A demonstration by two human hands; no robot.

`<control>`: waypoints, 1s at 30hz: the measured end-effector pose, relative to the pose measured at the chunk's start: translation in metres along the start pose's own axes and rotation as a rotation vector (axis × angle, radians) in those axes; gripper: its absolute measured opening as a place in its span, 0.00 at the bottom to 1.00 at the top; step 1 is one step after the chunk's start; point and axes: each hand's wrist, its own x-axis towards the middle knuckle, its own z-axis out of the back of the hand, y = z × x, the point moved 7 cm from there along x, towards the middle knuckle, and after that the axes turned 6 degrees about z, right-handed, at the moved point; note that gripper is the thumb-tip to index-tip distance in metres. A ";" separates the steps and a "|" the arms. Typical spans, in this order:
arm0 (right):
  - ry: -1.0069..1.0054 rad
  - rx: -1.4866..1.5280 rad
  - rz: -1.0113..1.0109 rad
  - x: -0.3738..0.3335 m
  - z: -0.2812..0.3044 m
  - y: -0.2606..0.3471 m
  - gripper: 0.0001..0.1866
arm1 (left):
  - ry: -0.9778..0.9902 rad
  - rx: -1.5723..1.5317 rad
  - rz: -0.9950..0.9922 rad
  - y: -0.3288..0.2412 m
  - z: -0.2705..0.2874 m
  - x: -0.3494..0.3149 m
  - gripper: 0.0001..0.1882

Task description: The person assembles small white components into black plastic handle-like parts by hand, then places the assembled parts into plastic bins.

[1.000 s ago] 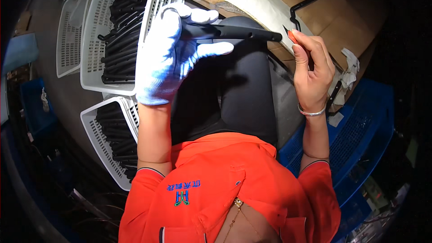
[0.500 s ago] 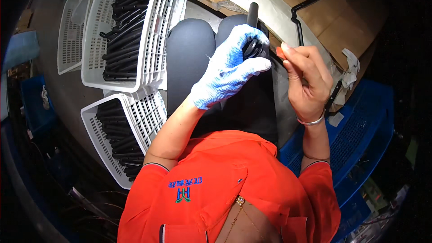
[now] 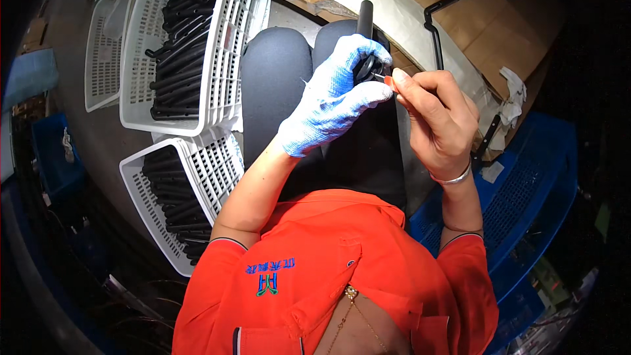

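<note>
My left hand [image 3: 332, 98], in a blue-and-white knit glove, is closed round a black tube [image 3: 365, 18] that sticks up past the fingers above my lap. The tube's near end, between gloved fingers and thumb, looks round and dark; its details are hard to make out. My bare right hand [image 3: 447, 118] pinches a small orange-handled tool [image 3: 389, 83] between thumb and index finger. A thin metallic tip on it points at the tube's near end, close to the gloved thumb. I cannot tell whether the tip touches the tube.
At left, white plastic baskets [image 3: 207, 89] hold many black tubes [image 3: 181, 52]. A bent black bar [image 3: 434, 29] lies at the back on white sheeting beside brown cardboard [image 3: 493, 20]. To the right are a blue basket [image 3: 519, 190], a black-handled tool [image 3: 488, 137] and crumpled white paper [image 3: 513, 95].
My right hand has moved left with the orange-handled tool, bringing its tip to the tube's near end. The left hand and tube have barely shifted.
</note>
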 end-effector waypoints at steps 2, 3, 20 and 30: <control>0.017 -0.051 0.004 0.000 0.000 0.002 0.20 | 0.002 0.014 -0.018 0.001 0.001 0.001 0.18; 0.017 -0.051 0.005 0.000 0.001 0.003 0.20 | 0.003 0.028 -0.037 0.000 0.001 0.001 0.18; 0.060 -0.101 -0.069 0.000 -0.002 0.006 0.17 | -0.023 0.024 0.032 0.007 0.000 0.002 0.13; 0.074 -0.145 -0.132 -0.002 -0.004 0.005 0.13 | -0.071 0.095 -0.055 0.019 0.000 0.002 0.13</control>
